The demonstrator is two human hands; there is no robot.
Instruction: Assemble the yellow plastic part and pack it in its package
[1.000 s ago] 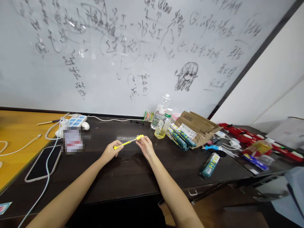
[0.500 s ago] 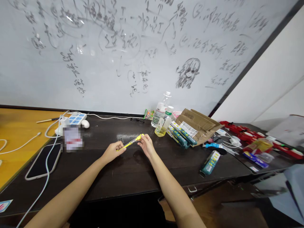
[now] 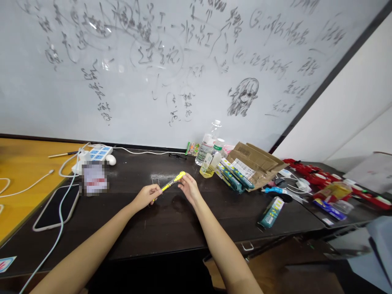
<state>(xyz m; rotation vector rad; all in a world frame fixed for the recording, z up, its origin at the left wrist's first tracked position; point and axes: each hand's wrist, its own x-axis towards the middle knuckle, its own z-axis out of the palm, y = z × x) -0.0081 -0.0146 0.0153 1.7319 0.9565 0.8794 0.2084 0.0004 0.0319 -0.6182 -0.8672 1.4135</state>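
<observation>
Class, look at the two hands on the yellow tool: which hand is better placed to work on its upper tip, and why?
Probably the right hand: its fingertips sit by the raised tip of the yellow tool, while the left hand grips the lower end, steadying it.

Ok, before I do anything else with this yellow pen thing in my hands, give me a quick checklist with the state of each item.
1. Left hand grips the lower end of the yellow pen: ok.
2. Right hand touches the pen near its upper end: ok; firm grip or light touch: cannot tell.
3. Pen lifted off the dark table, tilted up to the right: ok.
4. Pen in one piece, cap on or off: cannot tell.
5. Small bottle of yellow liquid stands upright, apart from both hands: ok.
6. Phone and white cable lie left of the arms, not under them: ok.
</observation>
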